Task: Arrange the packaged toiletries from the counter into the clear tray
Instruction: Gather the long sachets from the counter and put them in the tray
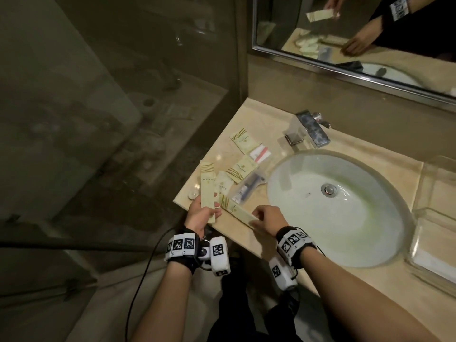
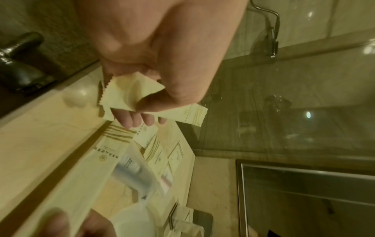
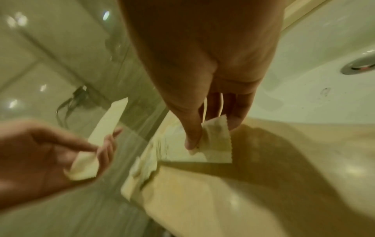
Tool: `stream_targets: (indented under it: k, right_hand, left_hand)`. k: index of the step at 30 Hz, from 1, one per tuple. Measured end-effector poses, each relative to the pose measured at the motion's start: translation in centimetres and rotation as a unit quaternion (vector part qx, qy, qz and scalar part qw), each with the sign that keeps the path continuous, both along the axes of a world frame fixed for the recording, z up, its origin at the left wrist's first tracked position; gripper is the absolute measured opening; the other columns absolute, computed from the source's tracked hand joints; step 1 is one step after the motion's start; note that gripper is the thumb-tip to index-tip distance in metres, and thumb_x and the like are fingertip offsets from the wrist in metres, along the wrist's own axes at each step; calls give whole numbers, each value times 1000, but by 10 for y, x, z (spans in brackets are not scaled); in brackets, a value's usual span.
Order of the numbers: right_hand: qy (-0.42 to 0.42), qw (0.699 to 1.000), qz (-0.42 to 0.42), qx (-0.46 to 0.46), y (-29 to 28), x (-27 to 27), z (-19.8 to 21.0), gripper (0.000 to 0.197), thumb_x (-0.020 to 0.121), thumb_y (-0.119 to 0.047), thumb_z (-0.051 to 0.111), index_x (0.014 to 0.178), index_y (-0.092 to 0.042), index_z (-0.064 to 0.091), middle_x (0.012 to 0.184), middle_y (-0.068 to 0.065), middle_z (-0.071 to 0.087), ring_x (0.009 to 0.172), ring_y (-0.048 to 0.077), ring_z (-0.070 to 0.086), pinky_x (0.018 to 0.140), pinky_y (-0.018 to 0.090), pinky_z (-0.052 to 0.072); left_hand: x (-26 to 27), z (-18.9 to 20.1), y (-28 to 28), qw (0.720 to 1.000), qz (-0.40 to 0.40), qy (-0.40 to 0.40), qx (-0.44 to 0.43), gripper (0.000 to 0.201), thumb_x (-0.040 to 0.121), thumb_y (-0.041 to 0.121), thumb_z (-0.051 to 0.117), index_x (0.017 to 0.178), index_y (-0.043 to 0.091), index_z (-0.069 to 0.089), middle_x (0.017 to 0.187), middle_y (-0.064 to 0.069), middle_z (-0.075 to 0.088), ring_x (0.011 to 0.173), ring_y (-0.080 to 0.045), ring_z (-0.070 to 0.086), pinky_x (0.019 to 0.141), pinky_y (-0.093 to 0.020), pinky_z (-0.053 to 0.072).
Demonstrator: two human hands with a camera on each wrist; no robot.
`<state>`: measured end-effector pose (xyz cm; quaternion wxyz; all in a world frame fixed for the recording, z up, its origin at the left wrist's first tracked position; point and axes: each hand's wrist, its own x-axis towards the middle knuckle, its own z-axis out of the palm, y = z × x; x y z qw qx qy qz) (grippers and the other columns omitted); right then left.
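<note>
Step in hand: pickup. All positions are given from the white oval sink basin [image 1: 338, 206]. At its far left, the left hand [image 1: 201, 217] pinches a long cream paper sachet [image 1: 207, 193], lifted off the beige marble tabletop [image 1: 259, 119]. Nearer the basin, the right hand [image 1: 267, 218] pinches the end of a second cream sachet [image 1: 235, 211] lying at the tabletop edge. Further packets [image 1: 243, 169] lie beyond. The clear plastic tray [image 1: 436, 233] sits right of the basin.

Next move, as judged: lift the second sachet clear and carry both across the basin to the tray.

Only the head view shows the tray. The right wrist view shows the thumb [image 3: 192, 136] bearing on the serrated sachet end.
</note>
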<state>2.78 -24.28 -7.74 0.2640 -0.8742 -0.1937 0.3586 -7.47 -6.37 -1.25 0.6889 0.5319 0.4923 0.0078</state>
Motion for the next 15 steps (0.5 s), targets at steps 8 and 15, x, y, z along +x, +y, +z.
stream_targets:
  k: [8,15]
  right_hand:
    - [44,967,-171,186,-89,49,62,18,81,-21,77,92,-8,75,87,6,69,72,17,65,62,22,54]
    - [59,900,-315,295,-218,72,102,22,85,-8,72,107,-1,70,100,19,71,77,26,73,64,27,60]
  left_hand:
    - [45,36,-50,993,-90,-54,55,22,100,20,45,116,13,59,83,-4,64,69,-15,58,65,-28,52]
    - [107,44,-155,972,-203,-86,80,24,100,18,45,117,9,60,97,-12,67,79,-21,58,69,-30,54]
